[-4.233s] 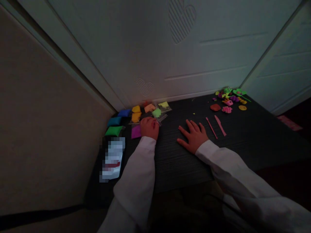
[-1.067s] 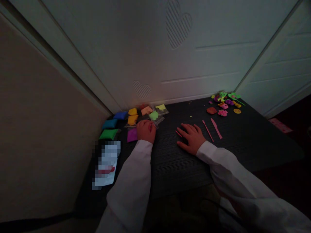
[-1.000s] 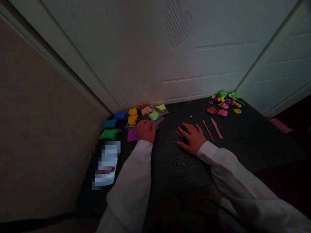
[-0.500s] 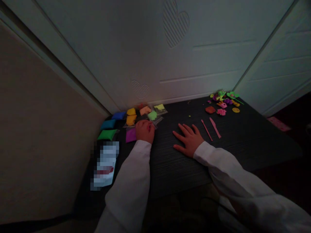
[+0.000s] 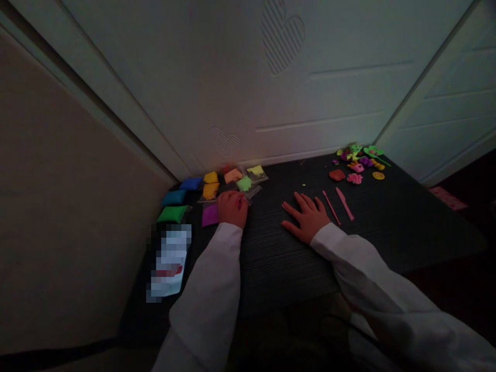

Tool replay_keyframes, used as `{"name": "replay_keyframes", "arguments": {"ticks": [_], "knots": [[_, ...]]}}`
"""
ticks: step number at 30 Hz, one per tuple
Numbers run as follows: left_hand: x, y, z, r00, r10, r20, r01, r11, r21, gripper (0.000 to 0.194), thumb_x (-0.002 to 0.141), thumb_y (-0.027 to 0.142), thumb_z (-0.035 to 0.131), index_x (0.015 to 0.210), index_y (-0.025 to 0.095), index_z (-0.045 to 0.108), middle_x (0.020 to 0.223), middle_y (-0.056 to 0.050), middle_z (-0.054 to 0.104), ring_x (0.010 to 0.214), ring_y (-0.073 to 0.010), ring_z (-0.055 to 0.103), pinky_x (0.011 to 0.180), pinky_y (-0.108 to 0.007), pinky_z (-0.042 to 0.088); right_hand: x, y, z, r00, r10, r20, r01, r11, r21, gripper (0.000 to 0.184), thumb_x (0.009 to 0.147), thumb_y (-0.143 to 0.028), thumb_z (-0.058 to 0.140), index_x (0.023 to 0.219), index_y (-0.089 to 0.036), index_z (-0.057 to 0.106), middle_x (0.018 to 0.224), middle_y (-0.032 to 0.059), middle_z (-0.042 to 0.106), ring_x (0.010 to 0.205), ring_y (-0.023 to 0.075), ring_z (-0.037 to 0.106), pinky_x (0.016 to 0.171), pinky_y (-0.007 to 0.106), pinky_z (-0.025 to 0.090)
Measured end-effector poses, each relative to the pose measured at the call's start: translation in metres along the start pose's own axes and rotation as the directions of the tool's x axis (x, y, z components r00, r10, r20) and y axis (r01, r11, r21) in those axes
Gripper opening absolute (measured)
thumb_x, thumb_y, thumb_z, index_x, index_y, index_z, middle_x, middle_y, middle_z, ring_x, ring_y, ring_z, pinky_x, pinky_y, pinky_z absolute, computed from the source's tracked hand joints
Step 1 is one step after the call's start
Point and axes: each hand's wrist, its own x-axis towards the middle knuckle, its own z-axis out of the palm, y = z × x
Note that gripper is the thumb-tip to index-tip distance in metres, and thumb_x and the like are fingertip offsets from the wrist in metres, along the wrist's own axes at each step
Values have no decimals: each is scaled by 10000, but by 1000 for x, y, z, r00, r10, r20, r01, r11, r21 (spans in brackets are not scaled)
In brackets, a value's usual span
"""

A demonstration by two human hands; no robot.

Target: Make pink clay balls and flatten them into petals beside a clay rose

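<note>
My left hand (image 5: 232,207) is curled closed on the dark table (image 5: 271,258), right beside a purple clay packet (image 5: 210,214) and a light green packet (image 5: 244,183); something small and reddish shows between its fingers. My right hand (image 5: 308,217) lies flat, palm down, fingers spread on the tabletop, with a thin pink strip just under its fingertips. Two pink modelling sticks (image 5: 339,205) lie just right of it. Both arms wear white sleeves.
Several coloured clay packets (blue, teal, green (image 5: 171,213), yellow, orange) sit at the table's back left. A pile of small clay shapes (image 5: 358,163) lies at the back right. A white packet (image 5: 169,262) rests near the left edge. White panelled doors stand behind the table.
My right hand slid left and back right on the tabletop, staying flat. My left hand has stayed closed by the purple packet.
</note>
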Motion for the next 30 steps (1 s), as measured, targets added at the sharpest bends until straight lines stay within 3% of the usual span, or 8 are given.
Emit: {"name": "replay_keyframes", "arguments": {"ticks": [5, 10, 16, 21, 27, 30], "knots": [[0, 1, 0, 1000, -10, 4, 10, 1000, -2, 223, 791, 305, 450, 897, 124, 527, 943, -53, 537, 892, -166, 502, 787, -385, 403, 0, -2, 0, 998, -62, 11, 62, 998, 7, 576, 728, -646, 227, 1219, -358, 321, 1347, 61, 232, 1212, 237, 192, 938, 475, 79], [0, 0, 0, 1000, -18, 14, 18, 1000, 0, 226, 791, 303, 451, 909, 124, 524, 954, -55, 535, 896, -168, 502, 790, -388, 403, 0, 0, 2, 1000, 5, -6, -5, 1000, 1, 569, 777, -584, 196, 1234, -275, 334, 1335, 141, 223, 1201, 291, 199, 903, 529, 92], [0, 1, -1, 1000, -10, 15, 10, 1000, 4, 223, 792, 300, 451, 910, 125, 524, 952, -55, 536, 890, -166, 505, 783, -384, 410, 1, 1, -1, 995, -94, 20, 94, 995, 13, 563, 741, -629, 228, 1223, -353, 320, 1351, 57, 224, 1212, 242, 192, 937, 480, 81], [0, 3, -2, 1000, 1, 15, -2, 1000, 6, 216, 793, 293, 449, 906, 125, 525, 949, -54, 537, 889, -164, 506, 781, -381, 412, 8, 14, -1, 995, -94, 27, 93, 996, 15, 568, 762, -593, 239, 1234, -292, 334, 1351, 98, 213, 1211, 276, 186, 925, 512, 74], [0, 5, -2, 1000, -19, 14, 19, 1000, -9, 209, 792, 291, 451, 893, 124, 529, 940, -52, 539, 892, -164, 505, 786, -383, 409, 10, 15, -2, 975, -212, 58, 212, 977, 8, 571, 738, -627, 248, 1235, -351, 303, 1351, 60, 228, 1215, 243, 190, 943, 485, 80], [0, 6, -3, 999, -34, 20, 35, 999, -28, 207, 792, 291, 452, 885, 125, 532, 937, -51, 541, 896, -165, 503, 789, -383, 407, 13, 18, -2, 977, -204, 60, 206, 978, -18, 552, 775, -579, 231, 1245, -301, 311, 1344, 113, 225, 1209, 273, 197, 920, 523, 94]]}}
